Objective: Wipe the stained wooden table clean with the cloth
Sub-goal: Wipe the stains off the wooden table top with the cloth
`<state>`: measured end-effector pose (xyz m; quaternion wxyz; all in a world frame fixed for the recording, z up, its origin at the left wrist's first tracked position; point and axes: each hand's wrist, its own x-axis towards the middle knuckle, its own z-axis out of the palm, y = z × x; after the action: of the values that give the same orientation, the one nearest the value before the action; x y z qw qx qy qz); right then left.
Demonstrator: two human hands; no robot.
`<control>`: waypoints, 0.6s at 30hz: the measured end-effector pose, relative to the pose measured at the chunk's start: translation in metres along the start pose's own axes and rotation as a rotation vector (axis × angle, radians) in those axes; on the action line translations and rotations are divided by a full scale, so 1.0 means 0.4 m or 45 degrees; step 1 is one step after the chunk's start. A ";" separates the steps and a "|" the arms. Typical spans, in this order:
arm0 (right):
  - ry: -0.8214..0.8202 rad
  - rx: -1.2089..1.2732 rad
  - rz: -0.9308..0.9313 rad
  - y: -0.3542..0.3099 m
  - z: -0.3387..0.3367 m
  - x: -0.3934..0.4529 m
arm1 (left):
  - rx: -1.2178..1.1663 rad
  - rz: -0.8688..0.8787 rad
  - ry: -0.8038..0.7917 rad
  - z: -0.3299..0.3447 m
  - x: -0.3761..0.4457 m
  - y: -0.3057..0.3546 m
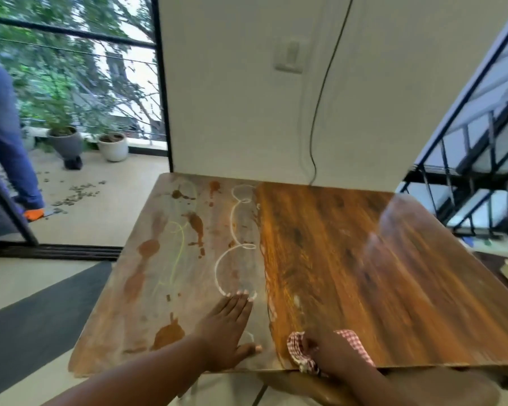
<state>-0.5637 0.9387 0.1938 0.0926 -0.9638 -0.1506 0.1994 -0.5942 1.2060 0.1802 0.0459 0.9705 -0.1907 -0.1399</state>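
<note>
Wooden table (349, 259) half stained, left hand (226, 332) flat, right hand (332, 356) gripping checked cloth (295, 345)

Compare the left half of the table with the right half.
The left half is dull and marked with brown stains and chalk loops; the right half is dark, glossy and free of marks. The left hand lies flat on the left half; the right hand grips the cloth on the right half. Both are one wooden top.

Left hand (228, 329) flat on stained table (170, 259); right hand (332, 354) grips checked cloth (298, 347).
</note>
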 end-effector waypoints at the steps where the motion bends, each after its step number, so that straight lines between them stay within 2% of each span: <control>1: 0.014 0.007 -0.012 0.005 0.000 -0.002 | -0.002 -0.004 -0.020 0.004 -0.016 -0.006; 7: 0.039 0.156 -0.137 0.019 -0.003 0.017 | 0.027 -0.046 -0.175 0.022 -0.048 -0.034; 13: 0.053 0.201 -0.038 0.081 0.013 0.159 | -0.049 -0.197 -0.200 0.038 0.062 0.033; 18: 0.040 0.301 -0.082 0.113 0.009 0.269 | -0.078 -0.261 -0.163 0.067 0.157 0.090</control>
<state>-0.4596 0.9319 0.1416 0.2144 -0.9438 -0.1555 0.1976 -0.5590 1.1479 0.1436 0.0487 0.9721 -0.0885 -0.2115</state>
